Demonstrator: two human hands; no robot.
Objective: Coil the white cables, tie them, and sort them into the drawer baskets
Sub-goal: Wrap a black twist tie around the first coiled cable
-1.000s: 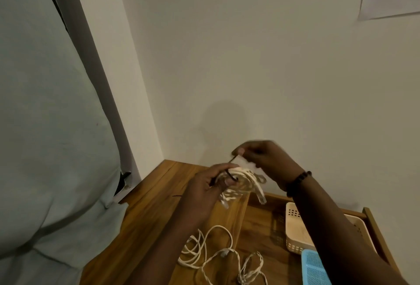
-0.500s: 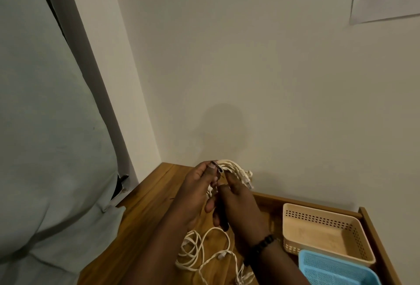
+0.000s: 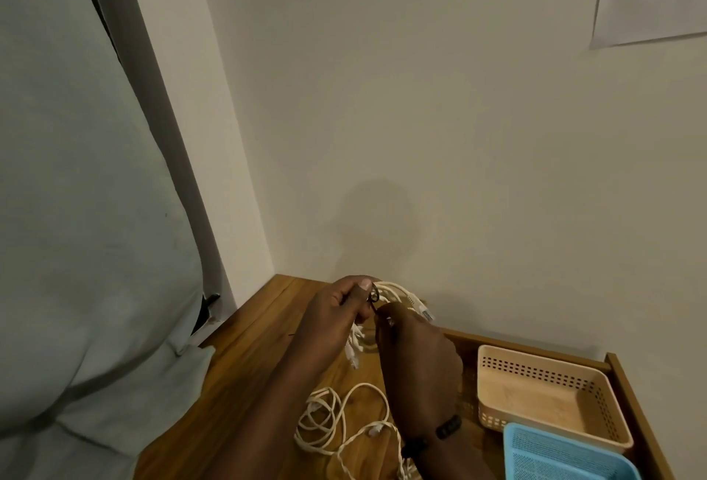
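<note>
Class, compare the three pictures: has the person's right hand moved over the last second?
Yes. The right hand, a second ago raised above the open wooden drawer's back rim, has dropped down and leftwards to meet the left hand at the coiled white cable.

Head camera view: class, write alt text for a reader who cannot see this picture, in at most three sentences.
Two hands hold a coiled white cable above a wooden top; the left hand has it in its grip while the right hand works a thin black tie. Loose white cables lie below. An empty beige basket and a blue basket sit in the open drawer.
</note>
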